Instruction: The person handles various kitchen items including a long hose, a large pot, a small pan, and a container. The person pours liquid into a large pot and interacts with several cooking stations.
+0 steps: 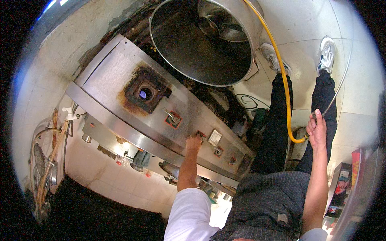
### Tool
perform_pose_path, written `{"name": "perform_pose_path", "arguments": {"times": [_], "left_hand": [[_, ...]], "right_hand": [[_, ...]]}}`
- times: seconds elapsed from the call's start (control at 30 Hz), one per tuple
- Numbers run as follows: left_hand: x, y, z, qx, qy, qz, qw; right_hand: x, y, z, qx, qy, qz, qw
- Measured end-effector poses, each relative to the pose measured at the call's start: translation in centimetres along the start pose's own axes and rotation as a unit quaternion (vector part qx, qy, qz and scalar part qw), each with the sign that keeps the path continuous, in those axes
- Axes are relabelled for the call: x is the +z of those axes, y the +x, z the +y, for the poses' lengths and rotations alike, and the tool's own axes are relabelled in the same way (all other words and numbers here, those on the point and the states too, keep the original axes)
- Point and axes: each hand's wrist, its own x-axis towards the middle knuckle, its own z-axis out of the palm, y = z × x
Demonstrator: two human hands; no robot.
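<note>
On the front panel of a stainless steel stove (105,82), my left hand (194,143) is closed at a control with a red backing plate (200,134). Its fingers cover most of that knob. To their left, a metal lever handle (173,118) sits on another red plate. My right hand (317,129) grips the end of a thin metal rod (342,78), held in front of my right leg. A yellow hose (286,86) joins the rod's end just below my fingers and curves up past the large pot.
A wide steel pot (181,52) with a smaller steel vessel (231,34) in it is beyond the panel. A rusty square opening (144,93) shows a bluish glow. White taps and pipes (69,113) run along the left wall. Shelves (341,180) hold packages at right.
</note>
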Motion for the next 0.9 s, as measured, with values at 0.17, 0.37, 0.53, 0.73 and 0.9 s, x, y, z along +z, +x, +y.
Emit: {"name": "perform_pose_path", "arguments": {"times": [0.17,0.37,0.53,0.73,0.9], "left_hand": [[1.2,0.3,-0.2,0.000,-0.004,0.003,1.000],[1.9,0.2,-0.2,-0.006,0.009,0.024,1.000],[1.6,0.3,-0.2,-0.008,-0.008,0.045,0.999],[1.7,0.1,0.4,-0.047,-0.067,0.026,0.996],[-3.6,-1.5,0.8,0.007,-0.009,0.067,0.998]], "right_hand": [[0.1,-0.1,-0.1,0.005,-0.002,0.009,1.000],[-0.2,0.0,0.0,-0.001,0.001,-0.006,1.000],[-0.1,0.0,0.0,0.002,0.003,0.003,1.000],[0.0,-0.1,0.0,-0.002,0.000,-0.003,1.000],[0.2,0.0,0.1,-0.005,-0.010,0.000,1.000]]}}
